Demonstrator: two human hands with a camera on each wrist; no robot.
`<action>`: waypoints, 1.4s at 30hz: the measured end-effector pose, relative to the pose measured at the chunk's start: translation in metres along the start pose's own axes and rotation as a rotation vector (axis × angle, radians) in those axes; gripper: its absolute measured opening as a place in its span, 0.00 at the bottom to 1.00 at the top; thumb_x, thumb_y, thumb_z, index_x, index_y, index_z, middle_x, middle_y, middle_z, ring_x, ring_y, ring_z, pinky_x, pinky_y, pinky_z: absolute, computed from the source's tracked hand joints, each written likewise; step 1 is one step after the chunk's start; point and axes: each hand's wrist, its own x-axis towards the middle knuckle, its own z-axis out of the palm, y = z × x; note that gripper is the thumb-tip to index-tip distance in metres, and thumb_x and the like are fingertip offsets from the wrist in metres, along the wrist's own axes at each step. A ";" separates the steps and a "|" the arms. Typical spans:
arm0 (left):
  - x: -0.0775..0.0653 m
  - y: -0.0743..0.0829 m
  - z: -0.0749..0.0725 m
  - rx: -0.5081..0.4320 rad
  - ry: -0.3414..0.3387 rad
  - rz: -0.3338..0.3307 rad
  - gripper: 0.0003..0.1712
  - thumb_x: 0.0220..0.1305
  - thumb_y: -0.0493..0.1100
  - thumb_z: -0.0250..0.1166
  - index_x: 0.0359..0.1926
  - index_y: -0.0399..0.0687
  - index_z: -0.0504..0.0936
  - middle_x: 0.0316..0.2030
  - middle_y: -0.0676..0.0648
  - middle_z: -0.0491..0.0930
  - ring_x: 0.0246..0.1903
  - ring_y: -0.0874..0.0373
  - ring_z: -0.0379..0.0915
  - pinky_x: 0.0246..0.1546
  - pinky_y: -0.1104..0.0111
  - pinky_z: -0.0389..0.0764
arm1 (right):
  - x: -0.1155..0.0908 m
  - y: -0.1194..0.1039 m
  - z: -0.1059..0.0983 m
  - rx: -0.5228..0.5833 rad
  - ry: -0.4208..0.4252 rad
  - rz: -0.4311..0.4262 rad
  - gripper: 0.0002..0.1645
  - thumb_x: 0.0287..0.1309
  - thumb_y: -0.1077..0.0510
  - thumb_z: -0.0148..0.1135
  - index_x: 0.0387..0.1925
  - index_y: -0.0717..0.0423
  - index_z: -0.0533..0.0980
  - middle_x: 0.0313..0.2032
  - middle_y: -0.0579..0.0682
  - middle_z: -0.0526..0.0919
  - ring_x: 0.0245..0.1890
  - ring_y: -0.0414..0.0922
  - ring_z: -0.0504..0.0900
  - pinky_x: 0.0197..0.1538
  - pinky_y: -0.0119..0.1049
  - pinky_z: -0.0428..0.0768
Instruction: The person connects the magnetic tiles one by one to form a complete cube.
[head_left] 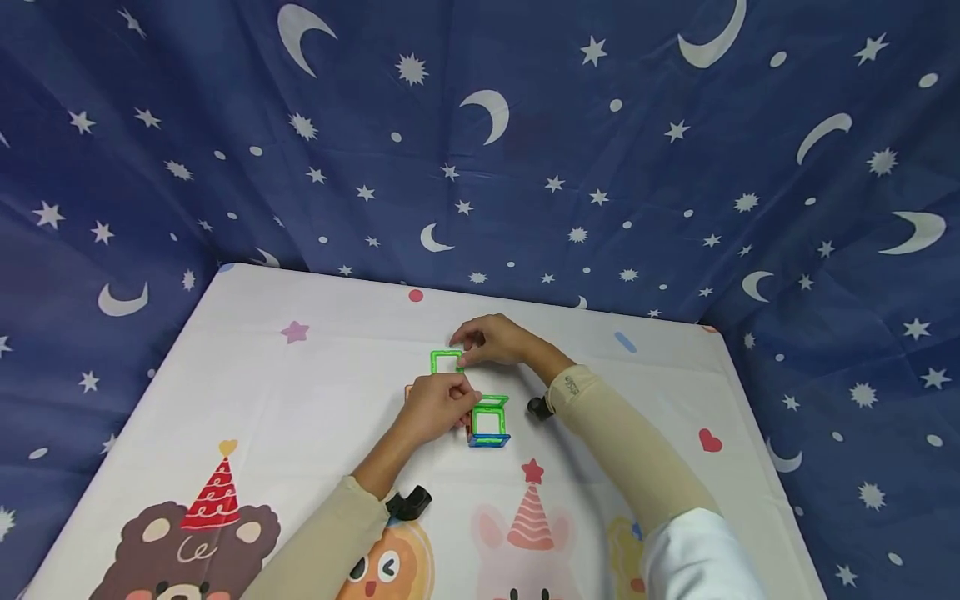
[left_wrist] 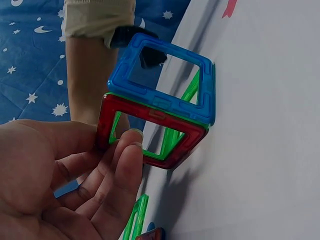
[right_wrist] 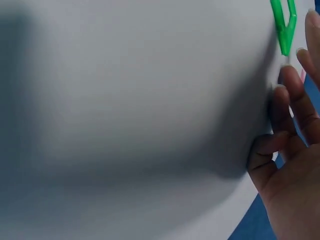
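Two groups of see-through magnetic tiles are at mid-table. My left hand pinches the red magnetic tile of a small box shape between thumb and fingers. Joined to that red tile are a blue tile and green tiles. Just beyond the left hand stands a green square tile, its lower part hidden by that hand. My right hand is beside this tile's right edge, fingers loosely bent. In the right wrist view, the fingertips lie close to a green tile without gripping it.
An orange-edged piece shows behind the left hand, mostly hidden. A white cloth with cartoon prints covers the table. A dark blue curtain with moons and stars hangs along the back and sides. Each wrist carries a black camera.
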 end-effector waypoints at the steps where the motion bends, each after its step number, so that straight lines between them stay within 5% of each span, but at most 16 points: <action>1: 0.000 0.001 0.001 0.004 -0.008 0.004 0.08 0.68 0.42 0.67 0.30 0.46 0.84 0.19 0.53 0.83 0.20 0.56 0.82 0.21 0.73 0.75 | 0.001 0.001 0.001 -0.006 0.010 0.003 0.20 0.54 0.45 0.78 0.49 0.42 0.85 0.35 0.40 0.83 0.36 0.40 0.76 0.43 0.32 0.74; 9: 0.002 0.001 0.006 0.027 -0.018 0.001 0.09 0.68 0.44 0.68 0.29 0.49 0.84 0.19 0.53 0.84 0.21 0.52 0.84 0.20 0.73 0.75 | 0.006 0.003 0.007 -0.078 0.062 0.067 0.13 0.51 0.42 0.79 0.35 0.40 0.85 0.32 0.39 0.82 0.36 0.39 0.75 0.43 0.33 0.72; 15: 0.003 0.002 0.006 0.015 -0.011 0.008 0.09 0.68 0.43 0.68 0.29 0.49 0.84 0.19 0.55 0.83 0.20 0.53 0.83 0.19 0.73 0.75 | 0.003 -0.005 0.003 -0.146 0.022 0.109 0.10 0.59 0.46 0.75 0.30 0.45 0.83 0.27 0.42 0.81 0.31 0.39 0.75 0.39 0.31 0.72; 24: 0.000 0.005 0.006 0.039 0.009 -0.015 0.09 0.68 0.43 0.68 0.29 0.49 0.84 0.19 0.56 0.82 0.19 0.57 0.81 0.18 0.73 0.73 | -0.032 0.005 -0.012 -0.207 -0.066 0.168 0.12 0.69 0.47 0.65 0.31 0.49 0.80 0.26 0.41 0.78 0.29 0.38 0.73 0.37 0.31 0.72; 33: -0.002 0.008 0.007 0.093 0.045 -0.015 0.12 0.69 0.45 0.68 0.27 0.49 0.83 0.17 0.57 0.80 0.16 0.64 0.75 0.17 0.72 0.70 | -0.090 -0.003 -0.029 -0.179 0.153 0.165 0.08 0.68 0.53 0.64 0.34 0.52 0.77 0.26 0.45 0.79 0.27 0.41 0.73 0.32 0.34 0.72; 42: -0.003 0.008 0.007 0.124 0.074 -0.008 0.16 0.70 0.46 0.67 0.24 0.50 0.80 0.14 0.54 0.80 0.14 0.65 0.74 0.15 0.72 0.67 | -0.140 0.001 0.001 -0.149 0.466 0.281 0.08 0.68 0.57 0.65 0.44 0.53 0.87 0.29 0.45 0.83 0.26 0.41 0.73 0.31 0.34 0.73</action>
